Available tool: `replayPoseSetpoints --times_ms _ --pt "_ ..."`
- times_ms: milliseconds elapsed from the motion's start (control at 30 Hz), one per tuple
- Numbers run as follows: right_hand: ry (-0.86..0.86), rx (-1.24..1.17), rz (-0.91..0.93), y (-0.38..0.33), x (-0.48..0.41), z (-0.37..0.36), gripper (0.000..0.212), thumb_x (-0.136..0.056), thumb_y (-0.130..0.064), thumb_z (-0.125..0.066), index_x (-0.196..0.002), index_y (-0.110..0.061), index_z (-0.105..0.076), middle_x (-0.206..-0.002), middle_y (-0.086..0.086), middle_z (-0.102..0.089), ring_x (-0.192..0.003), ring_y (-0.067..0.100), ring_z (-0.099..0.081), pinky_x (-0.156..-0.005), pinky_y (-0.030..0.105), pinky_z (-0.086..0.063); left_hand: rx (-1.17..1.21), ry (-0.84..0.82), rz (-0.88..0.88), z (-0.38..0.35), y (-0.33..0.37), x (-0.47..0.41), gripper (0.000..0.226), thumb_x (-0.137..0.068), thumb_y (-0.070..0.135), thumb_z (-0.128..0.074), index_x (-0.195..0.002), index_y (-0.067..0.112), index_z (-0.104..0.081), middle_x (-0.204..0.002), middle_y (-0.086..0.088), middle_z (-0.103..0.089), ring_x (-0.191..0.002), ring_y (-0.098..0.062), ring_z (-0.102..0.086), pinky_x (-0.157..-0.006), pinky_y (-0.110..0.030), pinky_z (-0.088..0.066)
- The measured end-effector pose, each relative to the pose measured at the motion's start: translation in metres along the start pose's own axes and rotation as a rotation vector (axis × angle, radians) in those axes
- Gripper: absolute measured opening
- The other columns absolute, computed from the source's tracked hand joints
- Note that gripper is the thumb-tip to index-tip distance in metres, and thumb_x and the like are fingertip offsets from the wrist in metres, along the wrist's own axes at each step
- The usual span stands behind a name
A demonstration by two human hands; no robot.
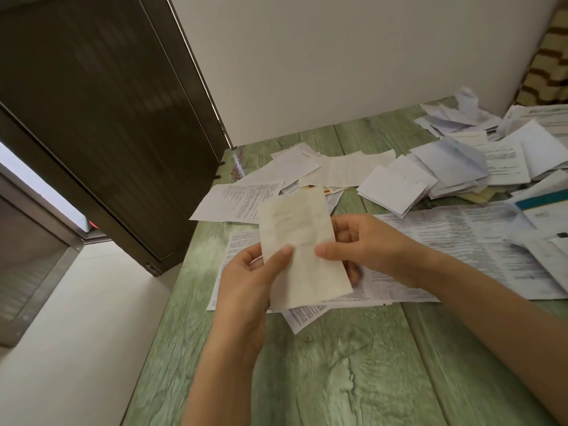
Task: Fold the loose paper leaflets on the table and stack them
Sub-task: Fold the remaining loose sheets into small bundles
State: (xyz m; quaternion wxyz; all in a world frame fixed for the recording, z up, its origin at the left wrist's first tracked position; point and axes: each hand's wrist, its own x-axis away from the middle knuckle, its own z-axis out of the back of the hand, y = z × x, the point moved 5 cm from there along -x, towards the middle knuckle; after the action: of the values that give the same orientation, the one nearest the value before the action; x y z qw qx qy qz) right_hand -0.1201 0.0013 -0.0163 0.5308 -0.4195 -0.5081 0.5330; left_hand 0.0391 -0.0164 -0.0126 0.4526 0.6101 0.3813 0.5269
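Head view, left hand (pixel 246 281) and right hand (pixel 365 247) both pinching cream leaflet (pixel 295 238), its print too blurred to read

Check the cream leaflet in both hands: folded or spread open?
Folded, most likely: the cream leaflet is a narrow strip, pinched above the table by the left hand and right hand. No layered edge shows clearly.

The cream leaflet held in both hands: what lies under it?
Under the folded leaflet a large printed sheet lies flat on the green table; a smaller printed sheet pokes out below. The part it covers is hidden.
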Motion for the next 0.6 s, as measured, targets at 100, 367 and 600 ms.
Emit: replayPoseSetpoints --times_ms 100,367,600 --pt "0.011 -0.017 -0.004 -0.0013 0.0001 0.0026 0.013 -0.09 -0.009 -0.06 -0.103 -0.008 -0.06 -0.063 0.005 -0.065 -0.043 0.018 -0.052 -0.039 0.024 -0.04 -0.059 0.111 -0.071 0.0074 0.0002 0.0003 0.015 -0.081 0.006 -0.068 -0.096 0.007 -0.065 -0.081 -0.005 -0.074 -0.074 -0.019 -0.07 -0.064 -0.03 -0.056" --pt "0.027 -0.209 -0.024 -0.0012 -0.0019 0.004 0.025 -0.095 0.0 -0.046 -0.109 -0.01 -0.063 -0.083 0.014 -0.065 -0.051 0.016 -0.053 -0.042 0.023 -0.041 -0.075 0.16 -0.086 0.0061 0.0048 0.0031 0.02 -0.092 0.003 -0.052 -0.083 0.014 -0.065 -0.081 -0.005 -0.069 -0.078 -0.025 -0.063 -0.081 -0.045 -0.054" --pt "0.089 -0.199 -0.002 -0.0018 -0.0024 0.0074 0.023 -0.093 -0.004 -0.051 -0.095 -0.015 -0.071 -0.098 0.006 -0.072 -0.083 0.02 -0.063 -0.066 0.028 -0.052 0.037 0.107 0.045 0.0 -0.0012 0.0018 0.019 -0.093 0.005 -0.045 -0.087 0.009 -0.063 -0.078 -0.007 -0.068 -0.064 -0.021 -0.065 -0.059 -0.032 -0.053"
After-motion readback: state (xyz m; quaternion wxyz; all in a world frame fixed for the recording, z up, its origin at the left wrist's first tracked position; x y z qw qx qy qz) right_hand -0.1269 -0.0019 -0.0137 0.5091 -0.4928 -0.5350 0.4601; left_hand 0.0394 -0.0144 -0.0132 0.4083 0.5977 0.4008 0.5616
